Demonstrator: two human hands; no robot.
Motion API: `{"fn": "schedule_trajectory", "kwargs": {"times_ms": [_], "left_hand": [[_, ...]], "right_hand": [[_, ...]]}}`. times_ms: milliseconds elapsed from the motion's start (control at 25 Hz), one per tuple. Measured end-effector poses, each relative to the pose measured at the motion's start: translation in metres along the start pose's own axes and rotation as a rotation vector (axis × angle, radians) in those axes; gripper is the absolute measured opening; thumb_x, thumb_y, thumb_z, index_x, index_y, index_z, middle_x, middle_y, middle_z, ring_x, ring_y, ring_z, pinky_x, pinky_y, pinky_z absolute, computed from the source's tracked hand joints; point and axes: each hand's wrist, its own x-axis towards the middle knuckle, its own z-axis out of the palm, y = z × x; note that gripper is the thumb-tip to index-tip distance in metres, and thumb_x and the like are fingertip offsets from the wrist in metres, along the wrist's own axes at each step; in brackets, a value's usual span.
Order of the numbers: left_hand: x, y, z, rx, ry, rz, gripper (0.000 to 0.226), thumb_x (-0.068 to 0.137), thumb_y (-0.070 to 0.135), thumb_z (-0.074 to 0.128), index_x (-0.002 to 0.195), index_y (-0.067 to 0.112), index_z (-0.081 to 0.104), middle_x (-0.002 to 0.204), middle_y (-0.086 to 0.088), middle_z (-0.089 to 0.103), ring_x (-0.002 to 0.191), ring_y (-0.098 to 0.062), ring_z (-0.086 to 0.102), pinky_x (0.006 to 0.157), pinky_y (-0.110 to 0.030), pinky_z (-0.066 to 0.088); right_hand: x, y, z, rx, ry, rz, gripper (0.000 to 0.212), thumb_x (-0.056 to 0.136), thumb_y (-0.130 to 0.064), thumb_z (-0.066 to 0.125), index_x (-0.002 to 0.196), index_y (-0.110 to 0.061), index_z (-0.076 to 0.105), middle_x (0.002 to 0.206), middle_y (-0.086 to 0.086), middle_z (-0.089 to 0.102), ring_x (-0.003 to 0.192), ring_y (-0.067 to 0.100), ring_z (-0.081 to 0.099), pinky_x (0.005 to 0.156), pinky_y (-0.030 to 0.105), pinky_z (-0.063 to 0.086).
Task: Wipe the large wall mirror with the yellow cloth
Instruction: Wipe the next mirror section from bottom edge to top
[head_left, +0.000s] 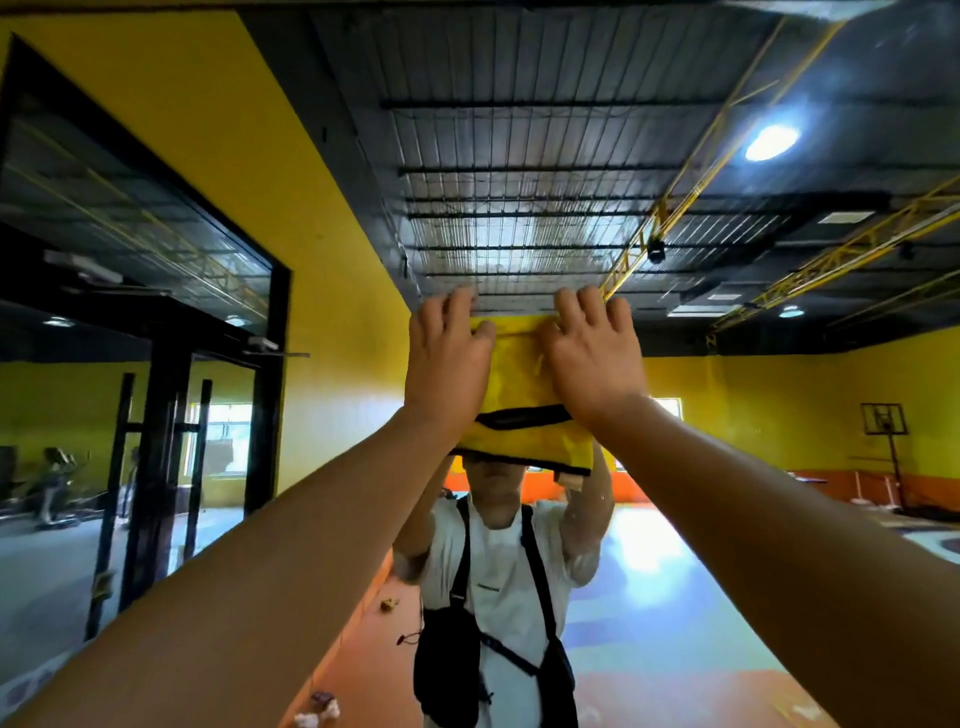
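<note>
Fingers (457, 306) of the left hand (449, 358) straight and close together, pressed flat on the upper part of the folded yellow cloth with black stitched edging (519, 374); tips reaching just past its top edge. Same for the fingers (589, 304) of the right hand (595, 358): straight, flat, nothing curled round the fabric. Both thumbs angled inward onto the cloth, near each other but apart.

Cloth held high against the large wall mirror (670, 545), above head level, between the two palms and the glass. Roughly rectangular fold, soft and slightly creased, one black band running across the lower half, a loose corner hanging at lower right.

Glass smooth and glossy, with faint streaks across the reflected dark ribbed ceiling. Directly below the cloth, reflection of a person in a white short-sleeved shirt (498, 587) with both arms raised.

Black fabric chest pouch (447, 660) on black straps across the shirt; closed, contents not visible.

To the left, matte yellow wall with a black-framed glass door (156, 312). Further out, yellow metal lattice truss (691, 176), round ceiling lamp (771, 141), basketball hoop on a stand (883, 421) at far right. Pale crumpled scraps (317, 709) on the orange floor at the mirror's foot.
</note>
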Motion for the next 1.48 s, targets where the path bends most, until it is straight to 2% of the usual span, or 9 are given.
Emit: {"fn": "schedule_trajectory", "kwargs": {"times_ms": [80, 160, 280, 360, 440, 600, 880, 1240, 1480], "left_hand": [[0.001, 0.003, -0.001, 0.060, 0.001, 0.068, 0.030, 0.085, 0.019, 0.045, 0.092, 0.005, 0.071, 0.112, -0.012, 0.060, 0.102, -0.036, 0.053, 0.085, -0.046, 0.042], [0.003, 0.003, -0.001, -0.003, -0.007, 0.061, 0.037, 0.088, 0.028, 0.043, 0.093, 0.004, 0.070, 0.105, -0.012, 0.061, 0.098, -0.033, 0.055, 0.082, -0.044, 0.045], [-0.010, 0.003, 0.013, -0.050, -0.018, 0.011, 0.041, 0.097, 0.038, 0.043, 0.121, 0.010, 0.062, 0.126, -0.015, 0.057, 0.115, -0.035, 0.052, 0.096, -0.046, 0.045], [-0.022, 0.005, 0.026, -0.059, -0.054, 0.027, 0.047, 0.103, 0.041, 0.037, 0.143, 0.018, 0.049, 0.150, -0.017, 0.043, 0.140, -0.036, 0.038, 0.114, -0.049, 0.034], [-0.028, 0.009, 0.035, -0.112, -0.112, 0.007, 0.055, 0.106, 0.045, 0.025, 0.156, 0.022, 0.033, 0.166, -0.012, 0.020, 0.155, -0.031, 0.012, 0.124, -0.050, 0.017], [-0.022, 0.022, 0.037, -0.144, -0.164, -0.061, 0.060, 0.106, 0.050, 0.015, 0.161, 0.028, 0.013, 0.170, -0.004, -0.003, 0.156, -0.025, -0.010, 0.126, -0.049, 0.004], [-0.024, 0.036, 0.045, -0.140, -0.056, -0.108, 0.054, 0.107, 0.051, 0.022, 0.159, 0.037, 0.023, 0.169, -0.004, 0.011, 0.156, -0.026, 0.004, 0.126, -0.048, 0.008], [-0.113, 0.059, 0.042, -0.148, -0.032, -0.085, 0.051, 0.108, 0.046, 0.026, 0.157, 0.033, 0.031, 0.167, -0.006, 0.019, 0.155, -0.029, 0.011, 0.124, -0.049, 0.013], [-0.203, 0.085, 0.030, -0.154, -0.124, -0.080, 0.052, 0.108, 0.045, 0.029, 0.158, 0.031, 0.029, 0.167, -0.008, 0.018, 0.156, -0.030, 0.010, 0.123, -0.052, 0.016]], "right_hand": [[-0.001, -0.008, 0.003, 0.028, 0.053, 0.024, 0.020, 0.087, -0.024, 0.066, 0.091, -0.007, 0.074, 0.111, 0.013, 0.058, 0.105, 0.034, 0.049, 0.088, 0.046, 0.032], [-0.005, -0.018, 0.012, 0.135, 0.065, 0.087, 0.035, 0.095, -0.036, 0.057, 0.097, -0.003, 0.071, 0.109, 0.016, 0.060, 0.104, 0.036, 0.054, 0.089, 0.047, 0.038], [-0.016, -0.028, 0.033, 0.223, 0.007, 0.185, 0.060, 0.105, -0.050, 0.038, 0.129, 0.001, 0.055, 0.145, 0.023, 0.049, 0.136, 0.040, 0.045, 0.109, 0.056, 0.034], [-0.025, -0.028, 0.045, 0.271, 0.011, 0.183, 0.069, 0.106, -0.054, 0.022, 0.147, -0.002, 0.041, 0.163, 0.021, 0.029, 0.154, 0.036, 0.022, 0.122, 0.056, 0.019], [-0.026, -0.021, 0.051, 0.271, 0.029, 0.138, 0.072, 0.106, -0.055, 0.015, 0.158, -0.007, 0.027, 0.169, 0.017, 0.014, 0.158, 0.030, 0.007, 0.126, 0.054, 0.008], [-0.019, 0.005, 0.057, 0.259, 0.063, 0.049, 0.065, 0.108, -0.051, 0.014, 0.163, -0.016, 0.017, 0.171, 0.013, 0.006, 0.158, 0.027, 0.001, 0.127, 0.051, 0.006], [-0.027, 0.014, 0.064, 0.342, 0.071, 0.031, 0.060, 0.108, -0.053, 0.017, 0.163, -0.031, 0.016, 0.172, 0.005, 0.007, 0.159, 0.024, 0.000, 0.128, 0.051, 0.004], [-0.117, -0.017, 0.074, 0.369, 0.176, 0.021, 0.059, 0.108, -0.050, 0.033, 0.161, -0.024, 0.029, 0.169, 0.011, 0.018, 0.157, 0.029, 0.013, 0.125, 0.055, 0.015], [-0.205, -0.049, 0.073, 0.384, 0.173, 0.004, 0.058, 0.109, -0.048, 0.036, 0.160, -0.020, 0.032, 0.167, 0.014, 0.023, 0.156, 0.032, 0.017, 0.122, 0.057, 0.022]]}}
